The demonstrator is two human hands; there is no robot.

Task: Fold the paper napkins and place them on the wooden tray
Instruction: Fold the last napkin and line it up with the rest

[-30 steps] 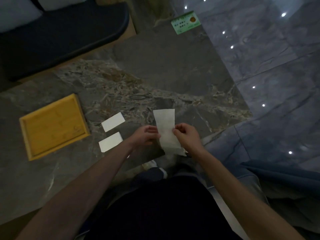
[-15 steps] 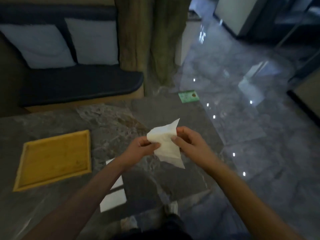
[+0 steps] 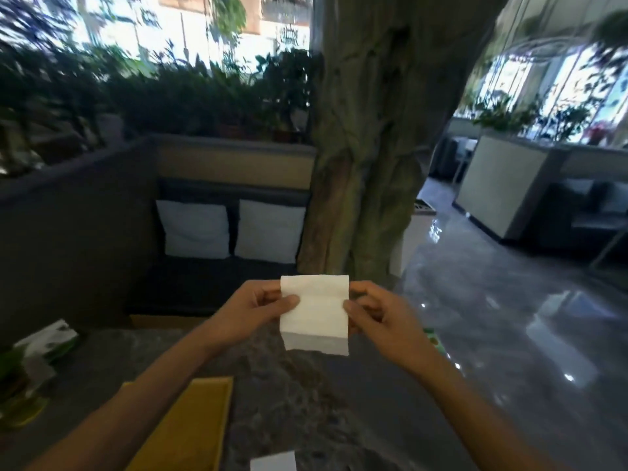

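Observation:
A white paper napkin (image 3: 315,312) is held up in the air in front of me, spread flat with fold creases across it. My left hand (image 3: 253,309) pinches its left edge and my right hand (image 3: 379,316) pinches its right edge. The wooden tray (image 3: 197,423) lies on the dark marble table (image 3: 306,402) below my left forearm, which covers part of it. A folded white napkin (image 3: 273,462) lies on the table at the bottom edge of the view.
A dark bench seat with two pale cushions (image 3: 231,232) stands behind the table. A thick tree-trunk pillar (image 3: 367,147) rises at the table's far right. Green packets (image 3: 44,341) lie at the far left. Glossy floor (image 3: 509,317) spreads to the right.
The view has tilted up from the table to the room. Both hands lifted the napkin off the table and now hold it spread open at chest height.

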